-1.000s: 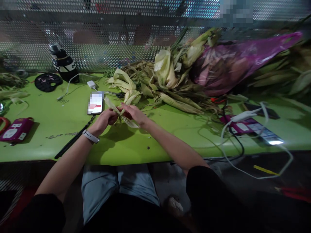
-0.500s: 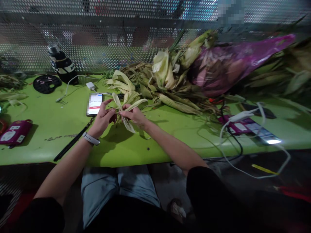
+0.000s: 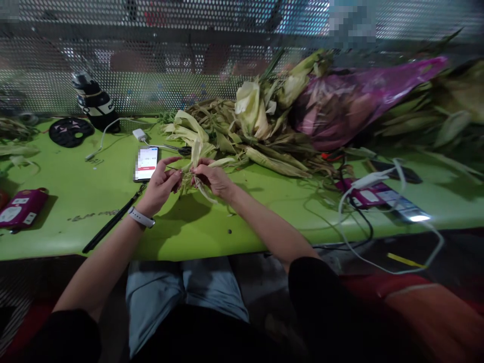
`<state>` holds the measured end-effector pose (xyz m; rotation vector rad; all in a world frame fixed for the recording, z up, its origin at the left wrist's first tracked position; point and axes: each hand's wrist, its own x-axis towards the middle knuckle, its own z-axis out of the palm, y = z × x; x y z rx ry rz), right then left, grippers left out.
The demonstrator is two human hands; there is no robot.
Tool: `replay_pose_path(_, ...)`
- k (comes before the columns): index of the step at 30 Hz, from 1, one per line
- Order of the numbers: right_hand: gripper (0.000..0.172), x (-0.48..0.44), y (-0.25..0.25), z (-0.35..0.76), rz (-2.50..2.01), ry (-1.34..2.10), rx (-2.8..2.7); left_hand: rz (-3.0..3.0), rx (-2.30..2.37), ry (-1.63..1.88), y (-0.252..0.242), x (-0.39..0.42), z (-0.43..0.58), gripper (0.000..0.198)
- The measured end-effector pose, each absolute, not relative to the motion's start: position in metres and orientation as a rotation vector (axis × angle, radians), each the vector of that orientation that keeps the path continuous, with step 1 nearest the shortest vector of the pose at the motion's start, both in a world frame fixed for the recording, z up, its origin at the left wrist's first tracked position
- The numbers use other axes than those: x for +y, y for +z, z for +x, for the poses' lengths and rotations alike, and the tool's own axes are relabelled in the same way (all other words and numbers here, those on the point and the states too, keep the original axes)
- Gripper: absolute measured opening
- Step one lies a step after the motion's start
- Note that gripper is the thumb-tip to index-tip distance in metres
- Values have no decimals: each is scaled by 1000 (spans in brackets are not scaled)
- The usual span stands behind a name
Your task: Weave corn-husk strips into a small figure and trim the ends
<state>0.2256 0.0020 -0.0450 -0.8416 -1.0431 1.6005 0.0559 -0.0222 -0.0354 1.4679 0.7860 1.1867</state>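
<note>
over the table [image 3: 170, 244], the husk [image 3: 195, 155] sits between both pinching hands, its broad strip pointing toward the pile [image 3: 223, 123], right hand [image 3: 215, 180] nearer that strip, left hand [image 3: 159, 185] at the frayed side.

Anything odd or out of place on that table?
At the right, the white cable loops past the front edge of the green table, where it might snag. A dark speck, too small to identify, lies nearer that edge than the right hand and its husk strips.

Black bottle [image 3: 97, 105] near white charger [image 3: 139, 134]
</note>
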Motion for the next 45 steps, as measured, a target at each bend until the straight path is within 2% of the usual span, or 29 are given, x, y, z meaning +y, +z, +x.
replay_pose_path(8,25,-2,-36,236,-871,1537,-1205,1426,903,1038,-37,-17,44,27)
replay_pose_path(13,36,-1,-39,235,-960,1315,-1344,1325,876,880,-38,-14,43,35)
replay_pose_path(18,41,-4,-45,225,-918,1278,-1499,1392,910,898,-43,-13,48,37)
replay_pose_path(25,42,1,-53,220,-940,1309,-1367,1605,982,735,-37,-17,51,38)
replay_pose_path(35,45,1,-46,227,-1066,1359,-1369,1431,957,910,-46,-15,49,39)
replay_pose_path(38,47,-2,-45,231,-1076,1502,-1487,1299,951,973,-46,-12,46,39)
replay_pose_path(41,41,-5,-45,232,-1008,1629,-1586,1306,947,983,-47,-10,46,35)
replay_pose_path(45,38,-5,-44,232,-932,1561,-1686,1383,976,1000,-48,-10,48,33)
